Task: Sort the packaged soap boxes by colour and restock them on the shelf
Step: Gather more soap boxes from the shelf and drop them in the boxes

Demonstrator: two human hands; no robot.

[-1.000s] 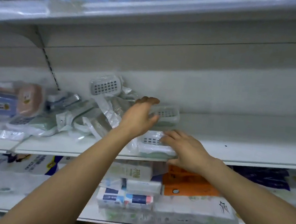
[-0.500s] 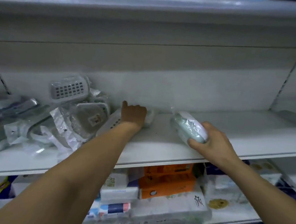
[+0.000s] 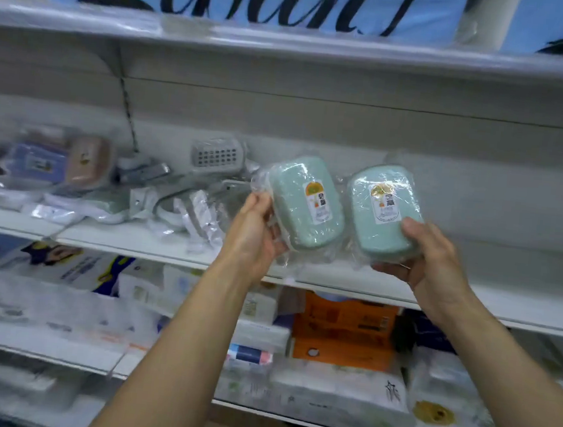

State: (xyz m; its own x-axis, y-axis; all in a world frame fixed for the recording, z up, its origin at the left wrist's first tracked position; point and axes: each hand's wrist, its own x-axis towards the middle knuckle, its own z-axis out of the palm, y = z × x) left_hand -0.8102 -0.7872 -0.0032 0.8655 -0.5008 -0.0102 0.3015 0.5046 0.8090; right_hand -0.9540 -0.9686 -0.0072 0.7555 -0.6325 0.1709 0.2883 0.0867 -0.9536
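Both hands have come off the shelf since half a second ago: then the left hand was reaching into the far part of the shelf and only the right held a green box; now each holds one, raised side by side in front of the shelf.

Left hand (image 3: 254, 234): fingers curled round the near-left edge of the left green soap box (image 3: 307, 203), gripping mostly through loose clear wrap. Right hand (image 3: 435, 259): thumb over the right edge of the right green soap box (image 3: 385, 211), fingers underneath. Labels face me. The two boxes sit just beside each other, above the bare stretch of the middle shelf (image 3: 506, 290).

The unsorted pile (image 3: 185, 200) lies to the left on the same shelf: a white perforated box (image 3: 217, 154) on top, with a blue box (image 3: 39, 164) and a pink box (image 3: 87, 162) further left.

Risks as I judge them:
- The wrap is slack and glossy, so a box could slide within it or out of the grip, the left one especially.
- Setting them down near the front lip could tip them onto the tissue packs (image 3: 344, 333) below.
- Placing them too far left would nudge the pile and mix the colours again.
- The view is blurred, so pale green and white are easy to confuse.
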